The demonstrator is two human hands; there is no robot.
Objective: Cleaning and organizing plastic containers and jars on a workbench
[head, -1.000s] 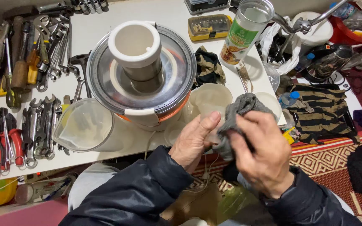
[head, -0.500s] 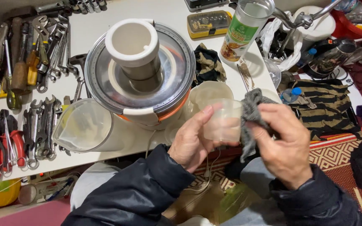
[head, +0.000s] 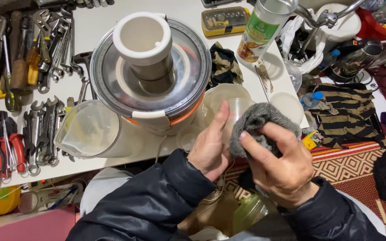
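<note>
Grey knitted cloth [head: 258, 127]: the right hand [head: 280, 167] is now pushing it into the clear plastic cup [head: 233, 114], fingers pinching the fabric; half a second ago it was hanging outside the rim, so wiping is moving inside. Left hand [head: 211, 145] is cradling the cup, fingers pressed together along its wall, just off the white worktop [head: 179, 53] edge beside the juicer [head: 150, 71].

White worktable over patterned flooring

I see the white table [head: 112, 154] (cluttered) above a red-and-cream patterned rug [head: 354, 165].
</note>
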